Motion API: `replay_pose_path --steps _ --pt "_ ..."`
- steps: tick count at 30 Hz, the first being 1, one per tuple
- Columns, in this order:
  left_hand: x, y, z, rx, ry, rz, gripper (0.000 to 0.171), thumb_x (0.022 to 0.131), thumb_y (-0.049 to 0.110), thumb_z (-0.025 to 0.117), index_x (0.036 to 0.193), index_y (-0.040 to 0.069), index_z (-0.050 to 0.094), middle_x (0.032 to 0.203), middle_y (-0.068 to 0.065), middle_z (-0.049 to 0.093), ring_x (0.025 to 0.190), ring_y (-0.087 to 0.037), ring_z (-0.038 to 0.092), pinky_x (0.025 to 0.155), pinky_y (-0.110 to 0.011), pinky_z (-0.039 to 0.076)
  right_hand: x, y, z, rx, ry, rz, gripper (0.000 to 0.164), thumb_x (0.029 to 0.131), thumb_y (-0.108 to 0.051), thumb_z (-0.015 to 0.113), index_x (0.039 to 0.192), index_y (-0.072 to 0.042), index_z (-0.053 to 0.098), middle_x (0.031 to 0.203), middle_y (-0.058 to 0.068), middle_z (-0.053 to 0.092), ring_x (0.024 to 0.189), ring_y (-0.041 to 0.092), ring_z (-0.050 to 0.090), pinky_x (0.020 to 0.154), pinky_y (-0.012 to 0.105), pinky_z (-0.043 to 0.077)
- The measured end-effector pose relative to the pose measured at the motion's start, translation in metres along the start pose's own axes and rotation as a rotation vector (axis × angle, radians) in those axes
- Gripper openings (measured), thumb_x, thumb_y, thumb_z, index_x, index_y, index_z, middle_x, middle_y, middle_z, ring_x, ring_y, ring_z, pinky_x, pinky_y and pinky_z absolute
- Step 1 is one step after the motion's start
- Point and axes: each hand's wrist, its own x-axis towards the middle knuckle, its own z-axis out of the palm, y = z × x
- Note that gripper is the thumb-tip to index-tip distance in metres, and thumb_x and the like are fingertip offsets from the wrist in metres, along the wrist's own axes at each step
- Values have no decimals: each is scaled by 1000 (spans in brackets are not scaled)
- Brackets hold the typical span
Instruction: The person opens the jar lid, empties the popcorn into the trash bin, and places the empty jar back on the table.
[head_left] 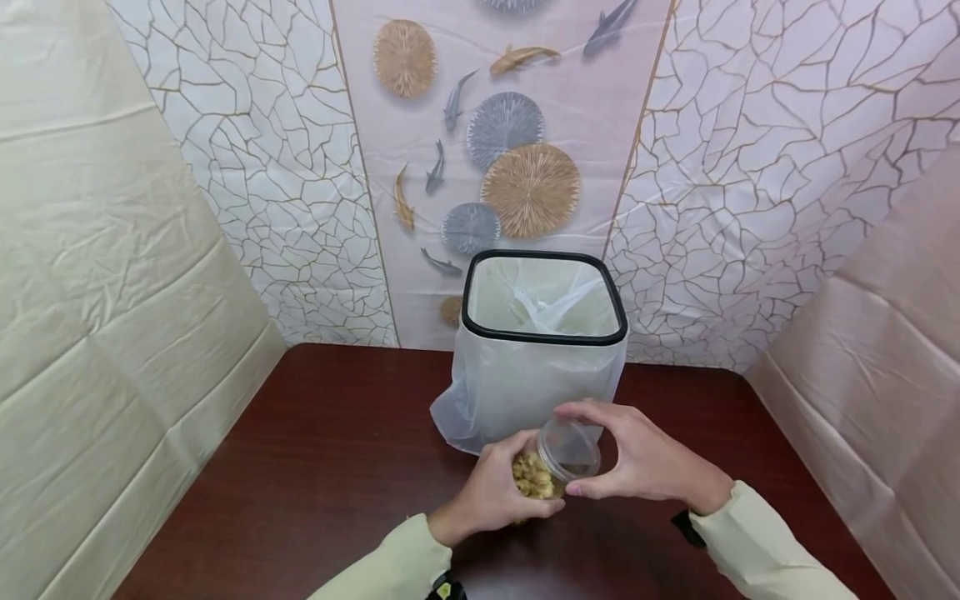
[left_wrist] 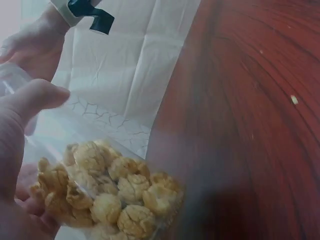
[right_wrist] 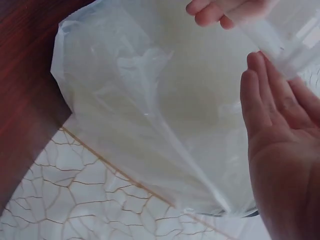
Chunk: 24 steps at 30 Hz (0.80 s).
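Observation:
A clear plastic jar of popcorn [head_left: 532,477] is tilted on its side above the table, in front of the bin. My left hand [head_left: 491,492] grips its body, thumb on the near side. In the left wrist view the round, golden popcorn [left_wrist: 115,192] lies heaped toward the jar's base. My right hand [head_left: 637,454] has thumb and fingers spread around the clear round lid end [head_left: 572,446] of the jar. The right wrist view shows the right hand's fingers [right_wrist: 280,100] against the clear plastic.
A bin [head_left: 536,383] with a black rim and a translucent white liner stands behind the hands. The dark red-brown table [head_left: 315,467] holds a small pale crumb [left_wrist: 294,100]. Patterned cloth [head_left: 750,208] hangs behind, with beige cloth [head_left: 112,333] at the sides.

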Motion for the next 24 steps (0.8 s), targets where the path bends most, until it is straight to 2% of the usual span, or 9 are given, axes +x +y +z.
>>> replay_pose_path --steps 4,9,12,15,19,24 --pt "-6 5 -14 99 2 -5 78 68 25 98 138 12 64 121 0 75 102 -7 69 92 -22 56 5 -9 -2 -19 -12 -2 78 77 -53 92 139 -14 63 129 -11 70 113 8 69 94 36 60" --pt "-15 13 -32 345 21 9 82 64 31 98 136 13 64 120 2 75 100 -8 68 90 -25 57 11 -19 3 -21 3 -5 78 76 -52 92 135 -8 65 123 -7 72 107 10 70 90 36 60" --pt "-20 18 -43 488 33 -5 83 62 34 97 136 14 64 121 3 74 98 -9 68 86 -28 58 14 -25 8 -21 10 28 78 77 -53 91 134 -6 65 122 -4 73 109 13 71 92 41 60" --pt "-24 20 -53 600 54 -14 84 61 34 97 136 13 64 121 2 74 95 -10 69 79 -31 60 18 -30 14 -16 22 72 76 77 -53 90 132 -6 67 119 0 74 110 15 71 92 41 60" --pt "-28 19 -64 725 96 1 86 59 33 98 135 13 64 123 1 74 98 -14 73 74 -34 61 26 -33 26 4 36 111 73 77 -52 90 129 -5 68 115 3 75 105 16 71 91 39 60" --pt "-31 15 -71 820 126 43 88 58 33 100 135 11 65 127 -4 75 109 -18 74 82 -35 63 36 -32 42 33 46 141 70 78 -52 89 126 -6 68 110 2 75 100 15 72 89 38 60"
